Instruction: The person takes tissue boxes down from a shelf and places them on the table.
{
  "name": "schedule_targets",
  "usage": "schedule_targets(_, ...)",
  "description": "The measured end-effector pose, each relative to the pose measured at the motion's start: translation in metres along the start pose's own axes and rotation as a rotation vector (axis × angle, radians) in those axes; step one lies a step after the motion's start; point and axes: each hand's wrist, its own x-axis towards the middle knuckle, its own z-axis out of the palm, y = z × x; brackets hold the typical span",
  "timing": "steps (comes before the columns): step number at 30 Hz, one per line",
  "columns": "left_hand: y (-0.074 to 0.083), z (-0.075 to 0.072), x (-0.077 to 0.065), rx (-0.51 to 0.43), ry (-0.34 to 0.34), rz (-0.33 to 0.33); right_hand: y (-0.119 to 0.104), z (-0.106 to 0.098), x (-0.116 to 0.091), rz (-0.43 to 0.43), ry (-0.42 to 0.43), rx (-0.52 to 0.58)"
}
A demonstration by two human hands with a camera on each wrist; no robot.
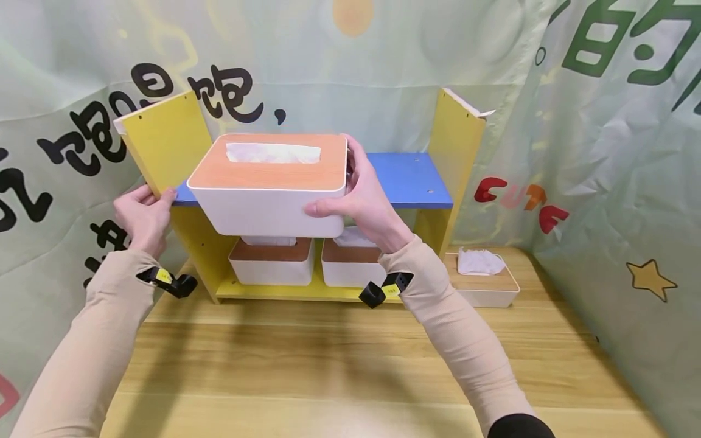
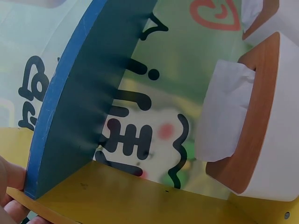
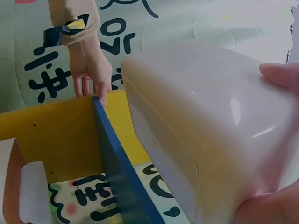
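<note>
My right hand (image 1: 369,198) grips a white tissue box (image 1: 268,210) by its right end, thumb on the front wall. The box has a wood-look lid with tissue showing in its slot, and is held up in front of the blue middle board (image 1: 408,179) of a shelf unit. In the right wrist view the box's pale underside shows. At the unit's left side, my left hand (image 1: 143,219) holds the edge of the yellow side panel (image 1: 170,137), its thumb at the end of the blue board. Its fingertips are partly hidden behind the panel.
Two similar tissue boxes, the left one (image 1: 272,272) and the right one (image 1: 350,274), stand on the unit's yellow bottom board (image 1: 285,292). Another tissue box (image 1: 490,297) stands on the wooden table (image 1: 306,359) right of the unit. A printed curtain (image 1: 383,55) hangs behind.
</note>
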Motion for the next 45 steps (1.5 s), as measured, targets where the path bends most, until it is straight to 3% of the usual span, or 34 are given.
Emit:
schedule_targets(23, -0.003, -0.002, 0.001, -0.032, 0.018, -0.002, 0.022, -0.022, -0.065, -0.004, -0.069, 0.016)
schedule_targets(30, -0.002, -0.002, 0.0, -0.062, 0.013, -0.019, 0.035, -0.035, -0.09, 0.033, -0.059, -0.022)
schedule_targets(45, 0.0, -0.001, 0.001, -0.067, 0.003, -0.014, 0.062, -0.064, -0.131, 0.029, -0.036, -0.059)
